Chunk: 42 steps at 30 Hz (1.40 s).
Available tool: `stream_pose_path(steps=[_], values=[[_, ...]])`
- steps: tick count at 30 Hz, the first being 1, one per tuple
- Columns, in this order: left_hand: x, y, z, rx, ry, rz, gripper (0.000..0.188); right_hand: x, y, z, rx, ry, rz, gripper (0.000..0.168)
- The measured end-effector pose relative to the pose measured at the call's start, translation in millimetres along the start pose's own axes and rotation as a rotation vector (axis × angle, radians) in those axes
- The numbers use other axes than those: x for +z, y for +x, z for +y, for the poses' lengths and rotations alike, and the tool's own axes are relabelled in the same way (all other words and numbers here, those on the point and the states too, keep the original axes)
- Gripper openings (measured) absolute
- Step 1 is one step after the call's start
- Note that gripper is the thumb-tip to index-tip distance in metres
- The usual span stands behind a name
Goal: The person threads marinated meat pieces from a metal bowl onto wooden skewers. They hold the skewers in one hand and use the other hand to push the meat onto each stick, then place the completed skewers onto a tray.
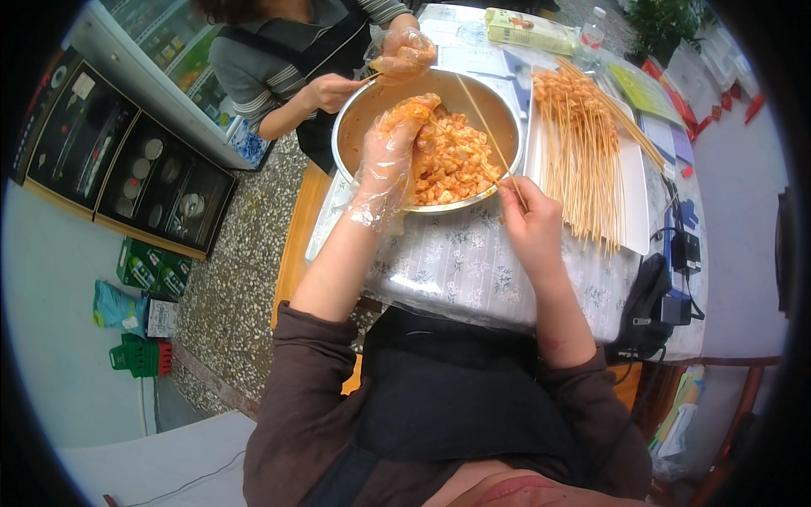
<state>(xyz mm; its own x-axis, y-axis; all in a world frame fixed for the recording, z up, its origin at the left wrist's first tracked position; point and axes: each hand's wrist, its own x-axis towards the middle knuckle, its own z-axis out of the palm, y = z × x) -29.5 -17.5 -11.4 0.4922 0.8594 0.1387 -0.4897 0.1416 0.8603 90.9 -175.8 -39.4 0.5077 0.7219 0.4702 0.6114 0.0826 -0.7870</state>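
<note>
A large metal bowl holds marinated meat pieces. My left hand, in a clear plastic glove, is closed over the bowl around the upper part of a bamboo skewer; what its fingers cover is hidden. My bare right hand grips that skewer's lower end at the bowl's near rim, and a second bamboo skewer also passes through its fingers, slanting up across the bowl. To the right, a white tray bears many skewers loaded with meat, their bare sticks pointing towards me.
Across the bowl a co-worker's gloved hand and bare hand hold a skewer. Loose bamboo skewers lie on the tray's right edge. A plastic bottle and a package stand or lie beyond. Black adapters and cables are at right.
</note>
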Motion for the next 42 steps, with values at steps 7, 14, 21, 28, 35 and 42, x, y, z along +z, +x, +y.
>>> stream_pose_path(steps=[7, 14, 21, 28, 35, 42], values=[[-3, 1, -3, 0.001, -0.123, -0.11, 0.024, 2, 3, 6, 0.101, 0.254, -0.048, 0.01], [-29, 16, -19, 0.229, 0.711, -0.065, 0.032, -8, 8, 5, 0.087, 0.124, -0.072, 0.011], [-17, -3, -5, 0.471, 1.03, -0.034, 0.039, -10, 6, -1, 0.042, 0.09, -0.086, 0.009], [-14, 1, -10, 0.47, 0.931, 0.003, 0.043, -1, 1, 3, -0.021, 0.101, -0.046, 0.008], [-19, 6, -15, 0.477, 0.871, -0.044, 0.046, 2, 2, 3, 0.067, 0.222, -0.1, 0.006], [-21, 10, -21, 0.626, 0.998, -0.136, 0.046, 6, 3, 4, 0.013, 0.233, -0.108, 0.008]])
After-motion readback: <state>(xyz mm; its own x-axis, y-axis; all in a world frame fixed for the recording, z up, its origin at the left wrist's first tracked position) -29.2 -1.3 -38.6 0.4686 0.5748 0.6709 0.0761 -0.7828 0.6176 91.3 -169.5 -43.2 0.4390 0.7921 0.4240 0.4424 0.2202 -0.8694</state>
